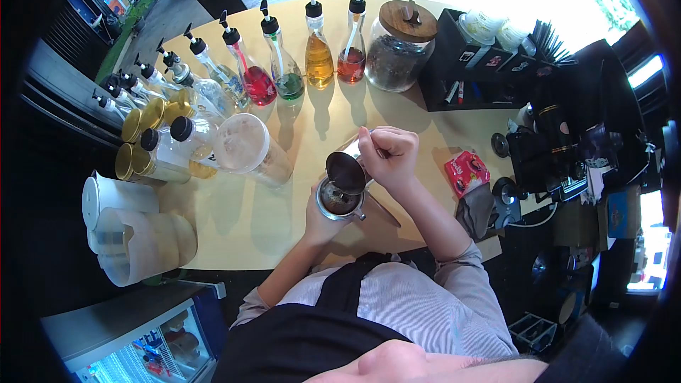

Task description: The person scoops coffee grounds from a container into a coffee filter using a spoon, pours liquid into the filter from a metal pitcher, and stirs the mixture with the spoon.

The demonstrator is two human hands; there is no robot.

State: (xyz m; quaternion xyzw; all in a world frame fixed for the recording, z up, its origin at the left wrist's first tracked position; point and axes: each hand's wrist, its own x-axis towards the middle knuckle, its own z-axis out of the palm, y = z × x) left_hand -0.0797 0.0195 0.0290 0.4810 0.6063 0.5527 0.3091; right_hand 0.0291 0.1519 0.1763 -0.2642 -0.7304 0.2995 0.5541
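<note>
Near the table's front edge, my left hand (323,221) is wrapped around the side of a metal-rimmed cup (339,202). Dark brown contents show inside it, and a small metal tab sticks out of its rim. My right hand (390,152) is closed in a fist just above and to the right. It grips a small metal pitcher (345,172), whose dark round mouth tilts over the cup. The fingers hide most of the pitcher's handle. Whether liquid is flowing between the two cannot be made out.
Syrup bottles (320,57) with black pumps curve along the far edge. A wooden-lidded jar (403,50) stands beside a black organizer (464,71). On the left are a tall tub (245,145) and plastic pitchers (142,241). A red packet (467,173) and dark cloth (474,211) lie right.
</note>
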